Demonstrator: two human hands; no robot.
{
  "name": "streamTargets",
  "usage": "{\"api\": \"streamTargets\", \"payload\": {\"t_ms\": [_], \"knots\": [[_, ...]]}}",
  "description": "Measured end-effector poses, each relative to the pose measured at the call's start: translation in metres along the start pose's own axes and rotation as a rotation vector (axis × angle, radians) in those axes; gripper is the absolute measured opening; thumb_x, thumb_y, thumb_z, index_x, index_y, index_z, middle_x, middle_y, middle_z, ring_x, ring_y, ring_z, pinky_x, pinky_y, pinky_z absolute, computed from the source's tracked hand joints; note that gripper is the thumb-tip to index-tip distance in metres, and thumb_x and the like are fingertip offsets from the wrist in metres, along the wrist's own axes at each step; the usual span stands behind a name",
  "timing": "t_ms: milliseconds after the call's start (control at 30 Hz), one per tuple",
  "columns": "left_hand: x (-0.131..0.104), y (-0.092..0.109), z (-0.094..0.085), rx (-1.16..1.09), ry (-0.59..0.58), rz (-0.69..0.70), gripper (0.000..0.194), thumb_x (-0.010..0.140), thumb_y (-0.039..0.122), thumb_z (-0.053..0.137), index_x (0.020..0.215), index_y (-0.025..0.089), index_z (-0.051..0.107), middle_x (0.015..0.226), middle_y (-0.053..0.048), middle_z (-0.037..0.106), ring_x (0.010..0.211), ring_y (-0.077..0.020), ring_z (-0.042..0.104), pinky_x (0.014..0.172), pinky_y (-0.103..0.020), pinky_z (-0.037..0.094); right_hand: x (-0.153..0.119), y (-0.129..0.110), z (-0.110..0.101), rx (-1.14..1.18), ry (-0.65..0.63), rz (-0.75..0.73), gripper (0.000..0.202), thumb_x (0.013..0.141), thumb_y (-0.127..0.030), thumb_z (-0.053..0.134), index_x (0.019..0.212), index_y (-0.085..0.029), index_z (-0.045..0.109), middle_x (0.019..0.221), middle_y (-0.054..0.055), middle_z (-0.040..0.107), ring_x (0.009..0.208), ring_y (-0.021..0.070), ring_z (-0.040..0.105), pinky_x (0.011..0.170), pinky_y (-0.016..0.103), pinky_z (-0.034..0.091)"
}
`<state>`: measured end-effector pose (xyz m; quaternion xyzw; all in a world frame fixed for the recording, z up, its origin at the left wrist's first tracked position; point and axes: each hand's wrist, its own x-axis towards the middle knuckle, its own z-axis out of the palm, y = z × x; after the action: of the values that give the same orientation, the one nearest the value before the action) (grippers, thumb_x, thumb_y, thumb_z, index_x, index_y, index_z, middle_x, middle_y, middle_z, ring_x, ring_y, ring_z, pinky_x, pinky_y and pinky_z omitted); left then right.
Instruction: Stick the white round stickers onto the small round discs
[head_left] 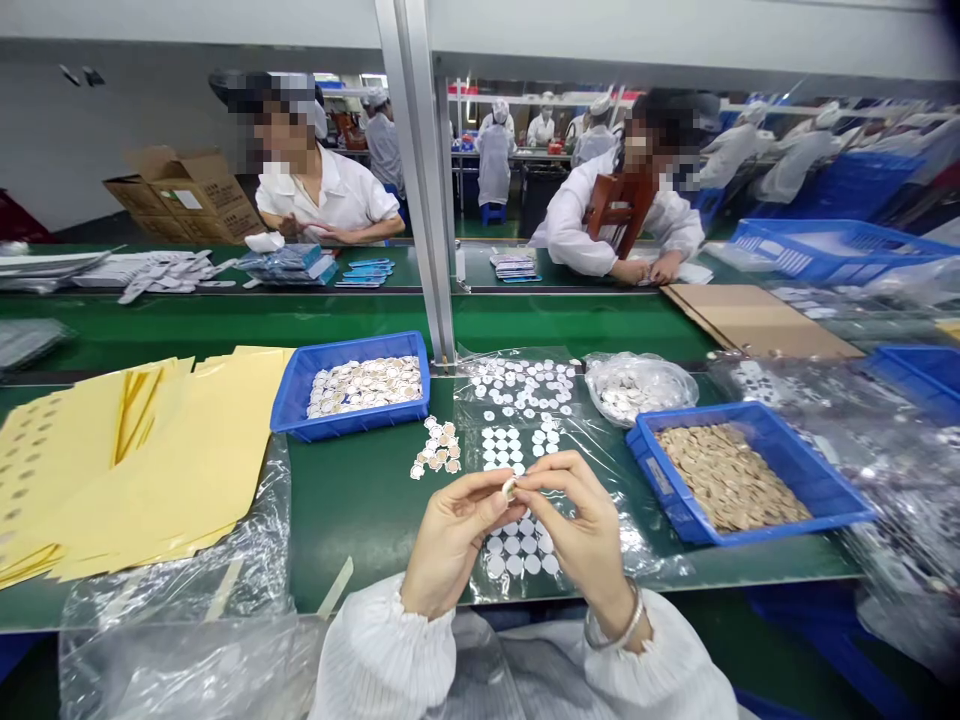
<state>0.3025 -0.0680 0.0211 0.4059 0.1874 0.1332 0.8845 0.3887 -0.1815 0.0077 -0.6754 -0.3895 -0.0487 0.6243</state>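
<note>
Sleeves of white cloth (390, 650) reach up from the bottom, and a thin silvery bracelet (634, 615) sits on the right wrist. At the lower left is a crinkly clear plastic bag (202, 670).

The left hand (450, 535) and the right hand (589, 510) come together in the middle. Each one has its thumb and finger almost closed in a pinch, and between the tips is a small pale round disc (510, 489). The disc is up off the table, tipped on its edge, so it looks taller than wide. Its tall way leans a little. The left hand has its left side and the right hand has its right side, so neither hand is clearly nearer. I cannot tell how hard they squeeze.

Right under the hands, flat white round dots (529, 546) lie in neat rows on a shiny clear plastic sheet (645, 540). To the right is a blue plastic tray (671, 505) full of tan round discs (727, 475). Big yellow paper sheets (202, 470) lie to the left.

Farther off, a loose pile of pale and tan discs (442, 448) is beside another blue tray (352, 430) of white discs (367, 385). Past the silver metal post (420, 200), two people in white (322, 195) sit working.
</note>
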Motion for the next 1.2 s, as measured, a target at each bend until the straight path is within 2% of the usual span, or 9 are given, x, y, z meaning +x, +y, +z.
{"api": "streamTargets", "payload": {"t_ms": [300, 600, 867, 1033, 1200], "knots": [[0.002, -0.001, 0.001, 0.053, 0.005, 0.005, 0.02, 0.066, 0.021, 0.081, 0.086, 0.019, 0.077, 0.081, -0.002, 0.078, 0.077, -0.0124, 0.071, 0.077, -0.022, 0.058, 0.001, 0.003, -0.004, 0.014, -0.031, 0.003, 0.013, 0.084, -0.011, 0.064, 0.086, -0.023, 0.068, 0.085, 0.0, 0.059, 0.081, 0.0136, 0.059, 0.073, 0.028, 0.049], [0.002, -0.005, 0.004, 0.059, -0.002, -0.026, 0.021, 0.066, 0.022, 0.081, 0.086, 0.018, 0.076, 0.081, -0.004, 0.077, 0.077, -0.0149, 0.071, 0.077, -0.025, 0.058, 0.008, 0.008, -0.018, -0.015, -0.259, -0.061, 0.008, 0.086, -0.013, 0.06, 0.085, -0.021, 0.058, 0.09, 0.001, 0.056, 0.086, 0.0151, 0.056, 0.076, 0.031, 0.047], [0.003, -0.007, 0.003, -0.006, 0.0, -0.035, 0.02, 0.067, 0.02, 0.081, 0.086, 0.019, 0.076, 0.082, -0.002, 0.077, 0.076, -0.0125, 0.071, 0.077, -0.022, 0.058, 0.006, 0.006, -0.017, -0.067, -0.096, -0.123, 0.01, 0.084, -0.012, 0.065, 0.088, -0.022, 0.063, 0.089, 0.001, 0.059, 0.084, 0.0145, 0.058, 0.074, 0.03, 0.048], [0.001, -0.004, 0.004, 0.071, -0.004, -0.005, 0.018, 0.068, 0.02, 0.08, 0.086, 0.019, 0.076, 0.081, -0.002, 0.078, 0.076, -0.0126, 0.071, 0.077, -0.023, 0.058, 0.009, 0.006, -0.019, -0.066, -0.131, -0.12, 0.009, 0.086, -0.013, 0.063, 0.089, -0.022, 0.064, 0.09, 0.002, 0.06, 0.086, 0.0153, 0.058, 0.075, 0.032, 0.049], [-0.001, -0.003, 0.006, 0.105, -0.002, -0.016, 0.019, 0.067, 0.021, 0.081, 0.085, 0.018, 0.076, 0.081, -0.003, 0.078, 0.077, -0.0134, 0.071, 0.078, -0.024, 0.058, 0.013, 0.007, -0.025, -0.043, -0.246, -0.093, 0.006, 0.087, -0.015, 0.061, 0.087, -0.022, 0.06, 0.091, 0.002, 0.06, 0.087, 0.0154, 0.058, 0.076, 0.033, 0.049]]}}
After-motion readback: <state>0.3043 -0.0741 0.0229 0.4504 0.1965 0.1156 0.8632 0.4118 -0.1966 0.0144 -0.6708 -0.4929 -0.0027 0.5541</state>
